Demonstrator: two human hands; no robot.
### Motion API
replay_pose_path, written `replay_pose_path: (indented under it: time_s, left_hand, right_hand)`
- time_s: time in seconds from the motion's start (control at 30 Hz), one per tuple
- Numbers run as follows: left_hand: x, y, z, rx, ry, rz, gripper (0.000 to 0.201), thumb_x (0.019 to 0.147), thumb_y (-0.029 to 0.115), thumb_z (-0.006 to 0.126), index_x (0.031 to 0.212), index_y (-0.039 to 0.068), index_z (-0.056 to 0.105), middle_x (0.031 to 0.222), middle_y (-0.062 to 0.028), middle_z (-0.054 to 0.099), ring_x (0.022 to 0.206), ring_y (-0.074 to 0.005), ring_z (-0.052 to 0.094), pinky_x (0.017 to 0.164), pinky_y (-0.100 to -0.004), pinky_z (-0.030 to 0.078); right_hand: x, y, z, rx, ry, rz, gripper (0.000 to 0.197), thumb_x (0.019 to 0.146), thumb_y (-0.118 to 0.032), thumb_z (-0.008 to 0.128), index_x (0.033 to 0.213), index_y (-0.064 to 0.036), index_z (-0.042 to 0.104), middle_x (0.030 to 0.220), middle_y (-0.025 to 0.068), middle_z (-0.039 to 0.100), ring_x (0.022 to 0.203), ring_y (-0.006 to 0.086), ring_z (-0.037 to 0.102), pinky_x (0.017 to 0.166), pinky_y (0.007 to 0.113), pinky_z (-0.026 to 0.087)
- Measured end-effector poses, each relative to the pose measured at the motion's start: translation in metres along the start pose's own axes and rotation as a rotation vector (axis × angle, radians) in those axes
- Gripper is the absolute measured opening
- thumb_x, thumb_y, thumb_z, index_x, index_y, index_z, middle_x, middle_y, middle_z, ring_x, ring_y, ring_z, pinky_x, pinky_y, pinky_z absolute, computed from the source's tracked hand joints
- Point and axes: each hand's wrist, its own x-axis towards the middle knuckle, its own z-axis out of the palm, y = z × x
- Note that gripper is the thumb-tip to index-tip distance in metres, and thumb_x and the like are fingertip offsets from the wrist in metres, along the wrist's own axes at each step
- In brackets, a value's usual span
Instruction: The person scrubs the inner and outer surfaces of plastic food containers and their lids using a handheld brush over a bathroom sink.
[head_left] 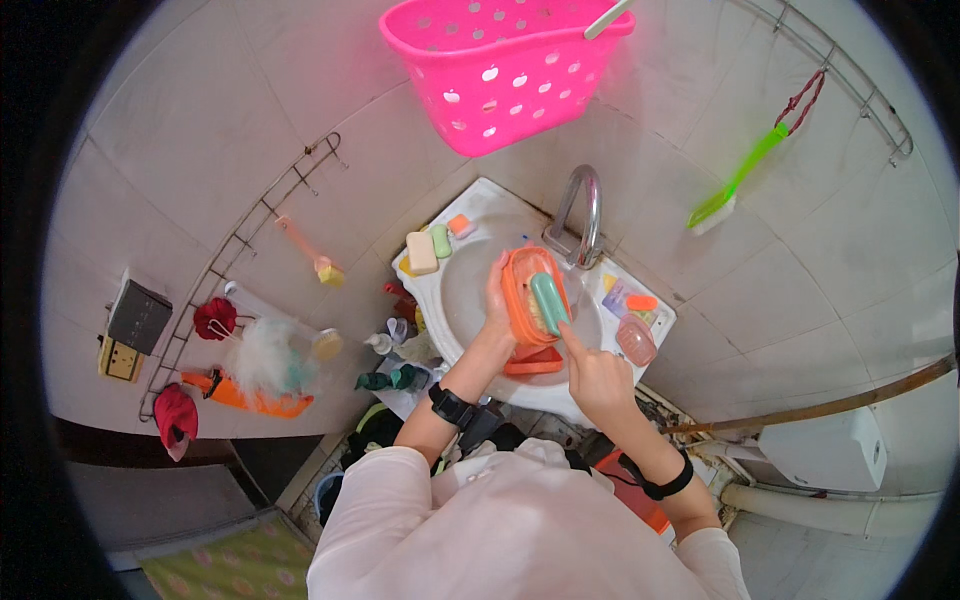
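My left hand is wrapped round the left side of an orange soap dish, holding it tilted over the white sink. Against the inside of the dish lies a green oval scrub brush, with pale bristles showing along its left side. My right hand is at the brush's lower end, index finger stretched along it and the other fingers curled in; its thumb is hidden. Just below the dish, a red-orange piece rests at the sink's front.
A chrome faucet arches behind the dish. Cream soap and green soap sit on the left rim, a clear pink dish on the right. Above hangs a pink basket; a green brush hangs at right.
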Motion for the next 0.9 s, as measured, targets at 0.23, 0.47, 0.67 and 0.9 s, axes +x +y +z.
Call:
replay_pose_path:
  time_s: [0.23, 0.47, 0.67, 0.9]
  left_hand:
    - [0.012, 0.009, -0.007, 0.038, -0.128, 0.035, 0.045, 0.087, 0.048, 0.047, 0.121, 0.018, 0.050, 0.102, -0.0106, 0.060, 0.090, -0.0298, 0.059, 0.077, -0.0453, 0.051]
    - [0.005, -0.001, 0.007, -0.006, -0.166, 0.005, 0.044, 0.087, 0.046, 0.047, 0.119, 0.017, 0.052, 0.101, -0.0107, 0.061, 0.090, -0.0298, 0.060, 0.075, -0.0443, 0.051]
    - [0.002, 0.003, 0.005, 0.037, -0.152, 0.013, 0.042, 0.087, 0.046, 0.048, 0.116, 0.017, 0.054, 0.102, -0.0117, 0.061, 0.091, -0.0312, 0.059, 0.078, -0.0449, 0.050]
    - [0.008, 0.012, 0.010, -0.001, -0.178, 0.021, 0.046, 0.087, 0.047, 0.047, 0.123, 0.018, 0.050, 0.103, -0.0114, 0.060, 0.091, -0.0304, 0.059, 0.079, -0.0450, 0.050]
  right_hand:
    - [0.016, 0.000, 0.000, -0.015, 0.041, 0.036, 0.041, 0.084, -0.011, 0.052, 0.125, -0.0113, 0.052, 0.058, 0.0198, 0.057, 0.051, 0.0349, 0.059, 0.047, 0.045, 0.046]
    - [0.021, -0.004, -0.002, 0.034, 0.094, 0.035, 0.043, 0.084, -0.011, 0.053, 0.127, -0.0124, 0.051, 0.057, 0.0206, 0.056, 0.052, 0.0363, 0.058, 0.049, 0.046, 0.045]
    - [0.002, 0.000, -0.004, 0.136, 0.040, 0.033, 0.038, 0.085, -0.010, 0.051, 0.123, -0.0109, 0.054, 0.057, 0.0228, 0.055, 0.051, 0.0374, 0.057, 0.048, 0.046, 0.043]
    - [0.003, -0.003, -0.012, 0.150, 0.033, 0.000, 0.038, 0.087, -0.012, 0.051, 0.124, -0.0097, 0.052, 0.060, 0.0214, 0.058, 0.054, 0.0366, 0.059, 0.049, 0.045, 0.047]
